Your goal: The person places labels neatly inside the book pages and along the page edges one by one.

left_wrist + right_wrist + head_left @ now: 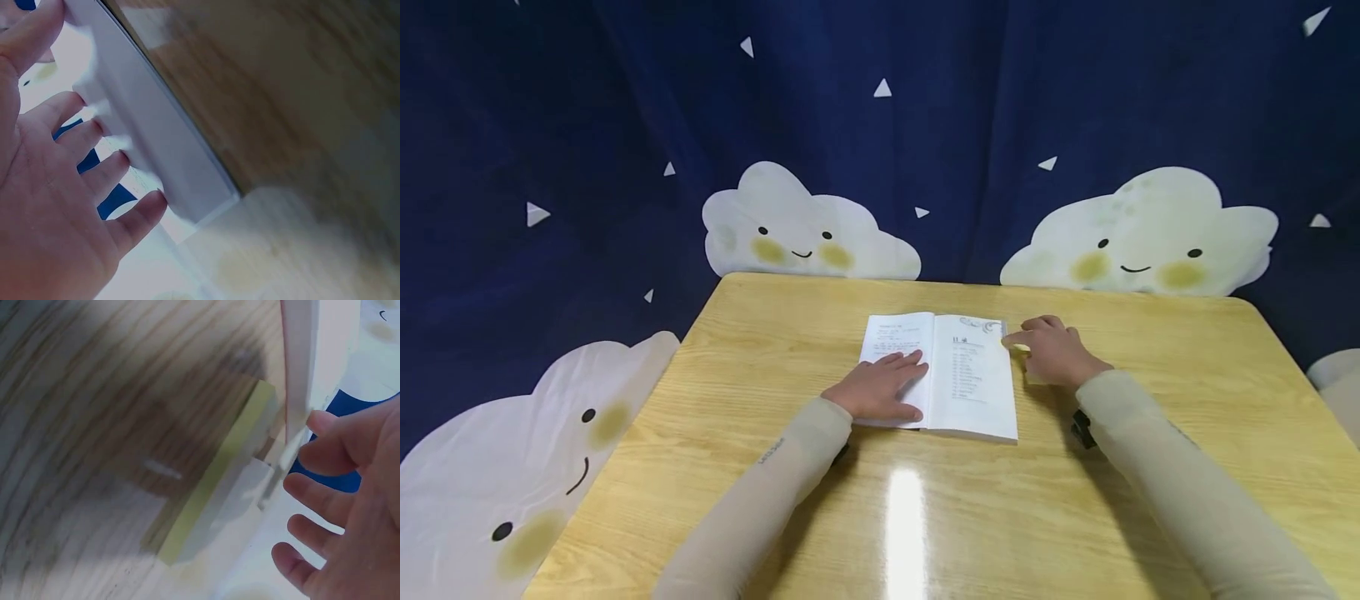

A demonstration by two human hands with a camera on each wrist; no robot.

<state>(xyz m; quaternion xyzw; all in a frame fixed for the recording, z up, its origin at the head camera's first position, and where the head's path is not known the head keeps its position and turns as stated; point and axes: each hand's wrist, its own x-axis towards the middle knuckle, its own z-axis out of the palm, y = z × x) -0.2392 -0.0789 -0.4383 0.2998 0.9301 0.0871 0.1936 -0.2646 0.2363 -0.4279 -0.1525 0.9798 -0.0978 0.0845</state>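
- Because the open book (966, 375) lies face-up on the wood table (1187, 375), both pgs show & both sides sit w/in easy reach, prob. why it's put between the arms.
- L hand (883, 387): on book's left pg, palm down, fingers spread wide, nothing gripped. Likely there as a weight, so pgs don't lift.
- R hand (1056, 354): at book's right edge, nr top corner; index reaches to pg margin, thumb–index gap narrow. Can't tell if paper is pinched. Spot prob. chosen since pg edges are loose there.
- Yellow-edged item (215, 478): nr book's right edge, by R hand; kind unclear, no finger seen on it.
- Dark wrist device (1081, 429): right of book, below R cuff; prob. worn so it faces the fingers.
- Navy curtain (962, 150) w/ printed clouds (797, 212): beyond book, past table's far edge.
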